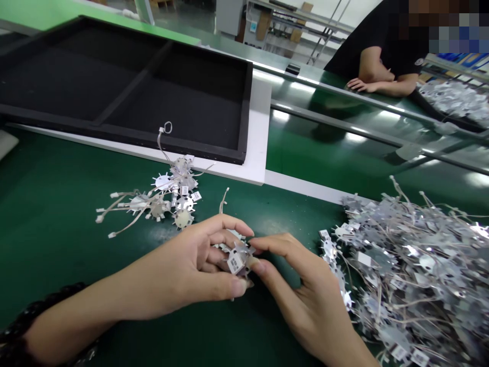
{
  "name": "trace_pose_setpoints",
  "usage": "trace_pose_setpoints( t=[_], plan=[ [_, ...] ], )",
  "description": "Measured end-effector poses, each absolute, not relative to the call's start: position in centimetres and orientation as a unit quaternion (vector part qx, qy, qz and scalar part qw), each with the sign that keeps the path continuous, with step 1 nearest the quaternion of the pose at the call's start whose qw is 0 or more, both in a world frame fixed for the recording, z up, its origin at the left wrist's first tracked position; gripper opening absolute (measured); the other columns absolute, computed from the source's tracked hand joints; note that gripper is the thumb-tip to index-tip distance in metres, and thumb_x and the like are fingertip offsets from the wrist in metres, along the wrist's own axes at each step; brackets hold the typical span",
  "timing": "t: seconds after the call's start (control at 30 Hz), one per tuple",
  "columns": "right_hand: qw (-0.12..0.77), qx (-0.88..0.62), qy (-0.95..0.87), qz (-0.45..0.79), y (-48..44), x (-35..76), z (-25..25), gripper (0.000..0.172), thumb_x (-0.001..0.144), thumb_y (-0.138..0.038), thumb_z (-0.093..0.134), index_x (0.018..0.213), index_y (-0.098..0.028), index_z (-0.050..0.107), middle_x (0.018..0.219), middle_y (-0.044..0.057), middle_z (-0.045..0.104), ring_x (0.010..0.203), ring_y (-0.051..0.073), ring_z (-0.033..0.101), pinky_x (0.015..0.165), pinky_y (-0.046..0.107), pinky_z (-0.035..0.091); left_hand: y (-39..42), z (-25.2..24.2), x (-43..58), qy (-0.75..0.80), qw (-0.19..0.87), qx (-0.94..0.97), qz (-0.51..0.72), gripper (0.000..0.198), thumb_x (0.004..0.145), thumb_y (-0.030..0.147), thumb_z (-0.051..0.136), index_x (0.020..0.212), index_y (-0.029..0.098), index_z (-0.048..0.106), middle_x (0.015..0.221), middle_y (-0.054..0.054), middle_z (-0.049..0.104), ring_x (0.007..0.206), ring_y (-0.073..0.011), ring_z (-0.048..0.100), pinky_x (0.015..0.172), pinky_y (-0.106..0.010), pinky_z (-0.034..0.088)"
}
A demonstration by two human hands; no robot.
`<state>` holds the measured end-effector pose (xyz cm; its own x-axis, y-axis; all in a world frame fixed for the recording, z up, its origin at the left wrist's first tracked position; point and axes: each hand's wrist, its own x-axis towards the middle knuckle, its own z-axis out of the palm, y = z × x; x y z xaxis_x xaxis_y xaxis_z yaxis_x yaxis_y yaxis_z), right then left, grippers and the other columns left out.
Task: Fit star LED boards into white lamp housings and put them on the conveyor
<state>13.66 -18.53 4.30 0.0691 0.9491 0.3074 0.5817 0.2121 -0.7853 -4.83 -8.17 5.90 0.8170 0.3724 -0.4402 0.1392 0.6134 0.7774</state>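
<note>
Between my hands is a silvery metal disc part (240,259) with small tabs round its edge, a white code label and a thin wire lead. My left hand (198,265) holds it between the thumb and curled fingers. From the other side, my right hand (290,280) pinches its edge with thumb and forefinger. More metal shows behind it in my left fingers, partly hidden. Beyond my left hand lies a small group of similar disc parts (183,204) with white connectors on their wires. To the right of my right hand rises a large tangled heap of them (416,270).
A black divided tray (244,117) rests on a white board (260,137) at the back left. The green table (69,204) lies under everything. Across a metal-railed line sits a person in a black shirt (382,46), near another pile of silvery parts (454,102).
</note>
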Motion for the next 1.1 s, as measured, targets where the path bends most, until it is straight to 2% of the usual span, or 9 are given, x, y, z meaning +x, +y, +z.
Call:
trace_pose_setpoints(
  t=[0.1, 0.23, 0.3, 0.43, 0.67, 0.83, 1.1],
  plan=[
    [0.437, -0.585, -0.651, 0.209, -18.4, 13.6, 4.3, 0.016, 0.097, -0.016, 0.063, 0.11, -0.024, 0.067, 0.099, -0.002, 0.078, 0.086, 0.011, 0.072, 0.076, 0.023, 0.056, -8.2, 6.1, -4.7, 0.293, 0.853, 0.423, 0.087, 0.033, 0.089, 0.02, 0.078, 0.118, 0.022, 0.062, 0.1, 0.0, 0.071, 0.089, -0.0174, 0.075, 0.071, -0.024, 0.06],
    [0.439, -0.569, -0.662, 0.211, -18.4, 13.6, 4.4, 0.017, 0.098, -0.013, 0.06, 0.11, -0.023, 0.067, 0.096, 0.0, 0.078, 0.085, 0.013, 0.072, 0.075, 0.026, 0.057, -8.1, 6.2, -4.5, 0.303, 0.845, 0.433, 0.083, 0.024, 0.092, 0.017, 0.074, 0.113, 0.021, 0.063, 0.094, 0.001, 0.07, 0.076, -0.0142, 0.076, 0.063, -0.02, 0.06],
    [0.436, -0.566, -0.667, 0.209, -18.4, 13.6, 4.4, 0.018, 0.099, -0.013, 0.059, 0.111, -0.023, 0.067, 0.097, 0.001, 0.078, 0.085, 0.014, 0.072, 0.076, 0.027, 0.056, -8.0, 6.2, -4.5, 0.305, 0.845, 0.432, 0.078, 0.025, 0.09, 0.016, 0.075, 0.111, 0.022, 0.063, 0.095, 0.001, 0.07, 0.076, -0.0139, 0.076, 0.061, -0.019, 0.061],
    [0.432, -0.56, -0.676, 0.207, -18.5, 13.6, 4.2, 0.02, 0.1, -0.012, 0.056, 0.114, -0.023, 0.065, 0.099, 0.001, 0.078, 0.088, 0.013, 0.071, 0.078, 0.027, 0.056, -7.9, 6.1, -4.4, 0.304, 0.849, 0.427, 0.073, 0.028, 0.089, 0.018, 0.077, 0.112, 0.021, 0.062, 0.094, 0.0, 0.071, 0.084, -0.0185, 0.078, 0.059, -0.019, 0.061],
    [0.437, -0.542, -0.688, 0.205, -18.4, 13.6, 3.9, 0.022, 0.1, -0.009, 0.056, 0.116, -0.021, 0.065, 0.101, 0.001, 0.077, 0.09, 0.012, 0.069, 0.08, 0.025, 0.054, -7.8, 5.9, -4.6, 0.303, 0.845, 0.438, 0.055, 0.026, 0.091, 0.019, 0.075, 0.114, 0.02, 0.062, 0.089, 0.0, 0.073, 0.084, -0.0177, 0.078, 0.057, -0.016, 0.06],
    [0.445, -0.527, -0.697, 0.196, -18.6, 13.7, 3.8, 0.025, 0.099, -0.008, 0.055, 0.119, -0.02, 0.065, 0.1, 0.003, 0.075, 0.09, 0.015, 0.069, 0.079, 0.029, 0.055, -7.7, 5.0, -4.8, 0.258, 0.858, 0.441, 0.055, 0.033, 0.09, 0.022, 0.077, 0.118, 0.02, 0.06, 0.09, -0.001, 0.074, 0.087, -0.0194, 0.079, 0.057, -0.016, 0.061],
    [0.453, -0.517, -0.699, 0.198, -18.6, 13.4, 3.9, 0.035, 0.098, -0.005, 0.053, 0.124, -0.025, 0.064, 0.1, 0.004, 0.074, 0.089, 0.016, 0.068, 0.076, 0.03, 0.056, -7.8, 4.7, -4.8, 0.247, 0.876, 0.412, 0.043, 0.036, 0.088, 0.02, 0.079, 0.119, 0.02, 0.062, 0.09, -0.002, 0.077, 0.09, -0.021, 0.08, 0.057, -0.016, 0.062]
  ],
)
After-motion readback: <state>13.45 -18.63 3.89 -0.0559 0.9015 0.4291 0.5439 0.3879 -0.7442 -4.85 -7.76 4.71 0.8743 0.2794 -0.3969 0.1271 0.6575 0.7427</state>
